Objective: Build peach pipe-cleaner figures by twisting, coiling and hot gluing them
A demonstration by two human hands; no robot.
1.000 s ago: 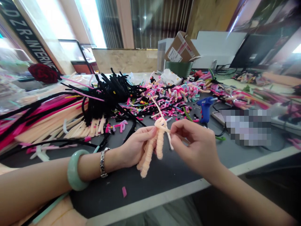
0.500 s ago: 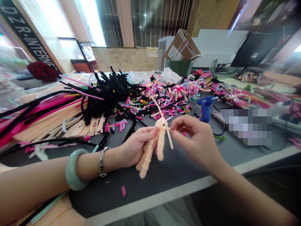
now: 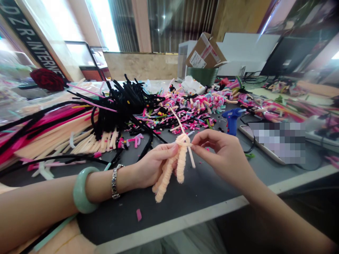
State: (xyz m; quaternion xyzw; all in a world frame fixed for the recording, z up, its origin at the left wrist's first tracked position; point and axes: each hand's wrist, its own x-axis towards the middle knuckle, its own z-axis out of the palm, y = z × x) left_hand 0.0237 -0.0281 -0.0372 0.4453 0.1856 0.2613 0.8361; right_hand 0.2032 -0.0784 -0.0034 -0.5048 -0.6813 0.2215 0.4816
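- The peach figure (image 3: 167,174) of fuzzy coiled strands is held above the dark tabletop (image 3: 180,213), its long coils hanging down, a loop at its top.
- The left hand (image 3: 152,167) is clamped on it, thumb in front; most of the other fingers are hidden behind the coils, so their exact grip cannot be told.
- The right hand (image 3: 225,153) pinches a pale strand (image 3: 187,144) running from the loop, thumb and forefinger together; the strand's end is lost between them.
- One loose pale end stands up from the loop against the coloured clippings (image 3: 182,118), where its tip is hard to pick out; another hangs just beside the coils.
- The right hand covers the lower end of the blue glue gun (image 3: 232,121).
- Beyond it lies a phone (image 3: 258,141), its face blurred into blocks.
- Left of the figure, black stems (image 3: 124,102) partly cover a peach bundle (image 3: 60,137), which the picture's left edge cuts off.
- A pink scrap (image 3: 138,215) lies near the table's front edge.
- Farther back, a tilted cardboard box (image 3: 206,53) rests in a green container (image 3: 202,76).
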